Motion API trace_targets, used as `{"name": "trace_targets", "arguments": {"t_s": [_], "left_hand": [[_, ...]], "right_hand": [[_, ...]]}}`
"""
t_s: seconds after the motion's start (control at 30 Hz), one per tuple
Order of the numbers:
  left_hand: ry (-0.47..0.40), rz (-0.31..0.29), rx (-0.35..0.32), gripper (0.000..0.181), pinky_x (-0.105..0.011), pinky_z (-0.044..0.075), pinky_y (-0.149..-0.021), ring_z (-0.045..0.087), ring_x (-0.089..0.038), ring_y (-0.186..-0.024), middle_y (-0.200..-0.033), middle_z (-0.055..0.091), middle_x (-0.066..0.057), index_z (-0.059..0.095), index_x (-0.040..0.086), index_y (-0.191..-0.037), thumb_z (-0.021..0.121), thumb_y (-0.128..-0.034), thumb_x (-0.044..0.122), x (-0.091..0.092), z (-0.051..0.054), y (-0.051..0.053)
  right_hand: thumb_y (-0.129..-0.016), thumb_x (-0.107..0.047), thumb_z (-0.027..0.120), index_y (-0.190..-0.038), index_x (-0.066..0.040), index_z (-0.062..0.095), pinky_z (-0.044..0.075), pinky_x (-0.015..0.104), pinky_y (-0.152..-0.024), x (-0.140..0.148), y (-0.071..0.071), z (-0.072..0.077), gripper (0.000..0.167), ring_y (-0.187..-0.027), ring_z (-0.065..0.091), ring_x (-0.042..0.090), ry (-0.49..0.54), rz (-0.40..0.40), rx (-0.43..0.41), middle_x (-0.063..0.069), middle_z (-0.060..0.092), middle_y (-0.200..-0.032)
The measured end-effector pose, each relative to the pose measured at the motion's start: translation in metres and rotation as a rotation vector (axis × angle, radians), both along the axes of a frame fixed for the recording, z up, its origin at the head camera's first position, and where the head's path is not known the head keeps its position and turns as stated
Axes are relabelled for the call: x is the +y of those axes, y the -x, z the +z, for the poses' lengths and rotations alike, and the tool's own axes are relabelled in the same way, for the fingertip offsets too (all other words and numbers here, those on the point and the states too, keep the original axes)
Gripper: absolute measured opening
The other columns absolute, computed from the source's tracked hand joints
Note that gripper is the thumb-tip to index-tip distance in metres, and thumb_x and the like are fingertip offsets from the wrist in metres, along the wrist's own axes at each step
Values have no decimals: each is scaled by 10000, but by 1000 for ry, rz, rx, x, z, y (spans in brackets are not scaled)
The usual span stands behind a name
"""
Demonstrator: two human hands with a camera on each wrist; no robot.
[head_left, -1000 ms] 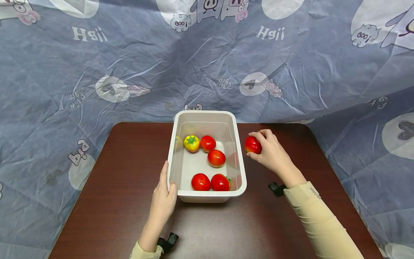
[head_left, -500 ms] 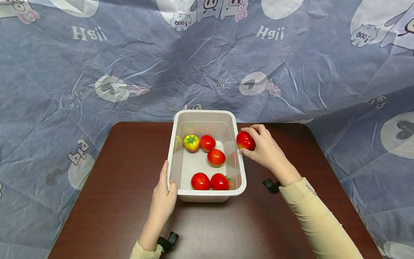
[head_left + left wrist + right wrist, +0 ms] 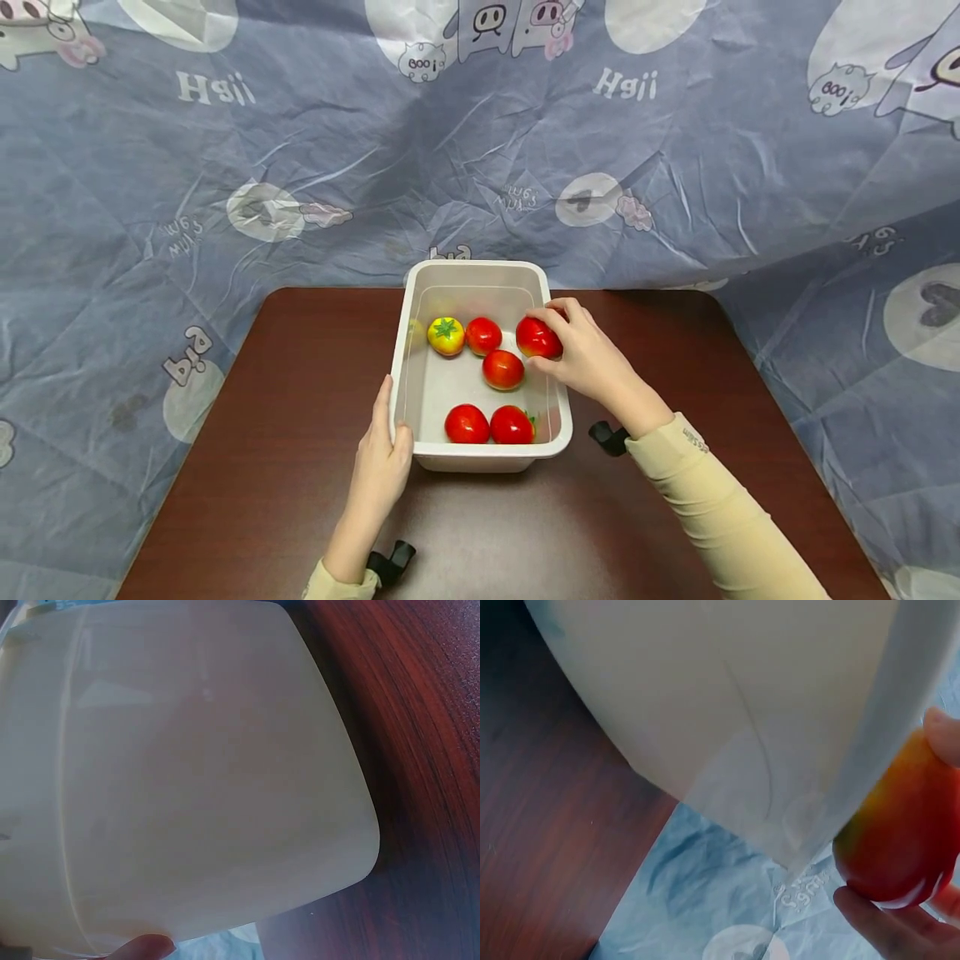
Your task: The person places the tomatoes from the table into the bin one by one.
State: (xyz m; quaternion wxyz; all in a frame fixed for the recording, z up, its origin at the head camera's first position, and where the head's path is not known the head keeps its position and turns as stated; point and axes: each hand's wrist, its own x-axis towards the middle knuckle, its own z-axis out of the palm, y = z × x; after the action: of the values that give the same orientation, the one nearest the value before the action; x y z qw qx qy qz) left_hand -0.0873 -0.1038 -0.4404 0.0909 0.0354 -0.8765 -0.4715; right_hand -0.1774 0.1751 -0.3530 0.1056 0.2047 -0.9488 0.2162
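A red tomato (image 3: 537, 337) is held between the thumb and fingers of my right hand (image 3: 588, 354), over the right rim of a pale plastic bin (image 3: 442, 448). Seen from the right wrist, this tomato (image 3: 904, 832) has a yellow-green patch and sits beside the bin's rim. My left hand (image 3: 381, 462) rests against the bin's front left corner, its index finger straight along the outer wall. Inside the bin lie a yellow tomato (image 3: 446, 336) with a green top and several red tomatoes (image 3: 503, 369). The left wrist view shows mostly the bin's outer wall (image 3: 210, 772) and a fingertip (image 3: 146, 946).
The bin stands on a dark brown wooden table (image 3: 315, 375), near its back edge. Behind it hangs a wrinkled blue-grey printed cloth (image 3: 420, 167). Black straps (image 3: 392, 562) are on both wrists, below pale yellow sleeves (image 3: 712, 500).
My right hand has carried the red tomato leftward from beside the bin to over its right rim. The left hand has stayed at the bin's corner.
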Motion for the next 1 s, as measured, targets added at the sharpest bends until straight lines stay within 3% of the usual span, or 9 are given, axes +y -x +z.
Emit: {"name": "trace_targets", "arguments": {"t_s": [0.37, 1.0], "left_hand": [[-1, 3, -1, 673, -582, 466, -958, 586, -401, -1205, -1490, 469, -183, 274, 205, -1561, 432, -916, 98, 1, 0, 0], [-3, -3, -6, 676, -584, 458, -979, 575, -399, -1221, -1513, 442, -174, 266, 219, -1564, 440, -922, 97, 1, 0, 0]], "right_hand": [[-776, -230, 820, -1381, -81, 545, 489, 488, -977, -7, -1, -4, 681, -1219, 498, 366, -15, 79, -39, 169, 502, -1366], [-858, -190, 719, -1312, -63, 602, 468, 500, -1006, 4, -8, -13, 486, -1229, 503, 364, -14, 59, 29, 167, 532, -1345]]}}
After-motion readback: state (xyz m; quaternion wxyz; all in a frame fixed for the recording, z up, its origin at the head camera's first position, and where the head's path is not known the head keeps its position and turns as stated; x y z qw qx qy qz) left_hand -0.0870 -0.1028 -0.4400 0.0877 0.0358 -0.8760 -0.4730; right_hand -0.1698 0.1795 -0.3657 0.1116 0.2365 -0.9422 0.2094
